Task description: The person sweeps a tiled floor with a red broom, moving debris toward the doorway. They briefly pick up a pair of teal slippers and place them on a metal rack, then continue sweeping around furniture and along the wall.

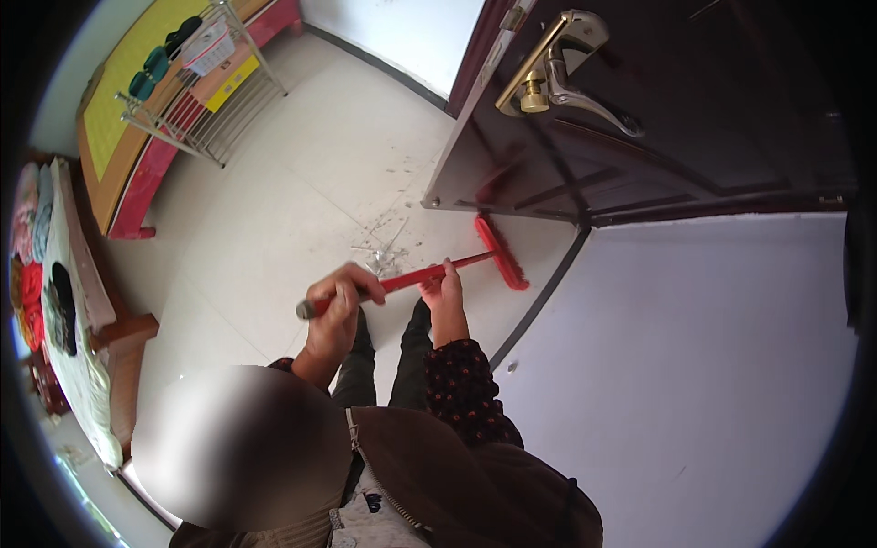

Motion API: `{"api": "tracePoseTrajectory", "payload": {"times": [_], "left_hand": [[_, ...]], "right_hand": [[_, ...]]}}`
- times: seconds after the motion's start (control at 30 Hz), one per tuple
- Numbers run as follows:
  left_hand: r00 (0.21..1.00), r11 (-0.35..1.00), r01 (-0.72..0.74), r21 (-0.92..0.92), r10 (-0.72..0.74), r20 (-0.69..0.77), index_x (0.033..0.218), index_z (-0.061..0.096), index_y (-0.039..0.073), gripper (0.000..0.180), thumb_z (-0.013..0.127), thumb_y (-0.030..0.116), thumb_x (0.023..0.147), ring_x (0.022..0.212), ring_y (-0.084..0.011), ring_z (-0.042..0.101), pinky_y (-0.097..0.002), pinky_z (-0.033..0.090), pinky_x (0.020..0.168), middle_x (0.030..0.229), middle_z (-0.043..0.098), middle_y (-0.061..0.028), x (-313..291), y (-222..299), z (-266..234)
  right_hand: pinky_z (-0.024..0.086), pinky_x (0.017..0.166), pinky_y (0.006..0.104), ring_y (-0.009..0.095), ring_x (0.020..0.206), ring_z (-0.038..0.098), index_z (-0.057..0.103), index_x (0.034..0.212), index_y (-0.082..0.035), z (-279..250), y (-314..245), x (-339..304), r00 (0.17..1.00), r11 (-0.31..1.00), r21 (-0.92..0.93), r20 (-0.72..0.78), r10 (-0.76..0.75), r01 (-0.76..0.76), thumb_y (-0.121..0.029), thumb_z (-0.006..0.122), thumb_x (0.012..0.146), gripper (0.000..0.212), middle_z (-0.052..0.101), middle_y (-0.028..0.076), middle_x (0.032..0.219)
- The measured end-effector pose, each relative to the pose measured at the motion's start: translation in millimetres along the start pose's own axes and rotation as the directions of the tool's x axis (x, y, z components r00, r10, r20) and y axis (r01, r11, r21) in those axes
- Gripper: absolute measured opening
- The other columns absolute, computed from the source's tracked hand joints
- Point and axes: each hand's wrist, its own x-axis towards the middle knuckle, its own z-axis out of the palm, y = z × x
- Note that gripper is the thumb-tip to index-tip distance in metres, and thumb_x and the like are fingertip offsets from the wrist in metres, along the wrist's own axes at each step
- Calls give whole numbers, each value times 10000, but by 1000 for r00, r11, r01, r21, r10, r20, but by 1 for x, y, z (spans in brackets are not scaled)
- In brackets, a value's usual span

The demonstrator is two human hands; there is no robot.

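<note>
A broom with a red handle and a red bristle head (pixel 499 251) slants across in front of me. Near the handle's grey-capped end, my left hand (pixel 338 310) is wrapped round it. Farther along the handle, my right hand (pixel 444 294) grips it from below with closed fingers. The broom head rests low at the floor, beside the lower edge of the dark door. Just left of the handle lies a small heap of litter (pixel 384 259), with pale strips and dark bits. Finer crumbs are scattered beyond it.
The dark brown door (pixel 703 119), with its metal lever handle (pixel 585 91), stands open at the right. A metal rack (pixel 206 119) holding a white basket (pixel 209 48) and shoes is at the far left. A bed (pixel 78 338) with clothes lies along the left.
</note>
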Motion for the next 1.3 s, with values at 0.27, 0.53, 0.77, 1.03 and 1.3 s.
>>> {"api": "tracePoseTrajectory", "payload": {"times": [0.27,0.53,0.77,1.03,1.3], "left_hand": [[828,992,-61,-113,114,549,685,536,24,229,590,149,869,809,-235,591,-347,465,750,898,647,-164,1,-10,2],[975,940,172,294,-205,85,813,610,-22,448,418,329,1015,766,-176,582,-306,458,722,831,619,-117,-40,-30,-55],[988,904,-77,421,14,151,703,554,28,435,524,385,948,657,-197,553,-335,448,660,724,625,-111,-97,99,-58],[985,959,-16,284,-34,170,726,567,3,511,511,453,962,592,-218,548,-316,447,548,646,584,-109,-90,75,-46],[955,926,-51,374,-64,290,726,608,-31,329,532,245,888,673,-217,570,-343,450,682,706,618,-125,-79,48,-53]], "right_hand": [[368,472,285,127,527,434,412,718,-135,-46,-29,-3,993,964,256,72,-90,69,-173,502,921,225,422,-9,619],[476,537,414,239,609,552,539,772,-76,-56,71,64,989,970,-225,-88,-118,95,-206,587,858,163,537,91,662],[350,343,288,177,460,492,515,828,-36,-4,172,-51,947,878,-372,-13,321,-303,-192,590,876,180,553,103,670],[344,340,289,173,402,464,513,724,-33,-27,94,-94,995,948,-312,48,83,-64,-235,588,897,277,494,75,564],[251,318,299,185,376,392,446,709,-51,-56,126,-23,965,961,-219,158,208,-171,-156,525,863,202,466,96,559]]}}
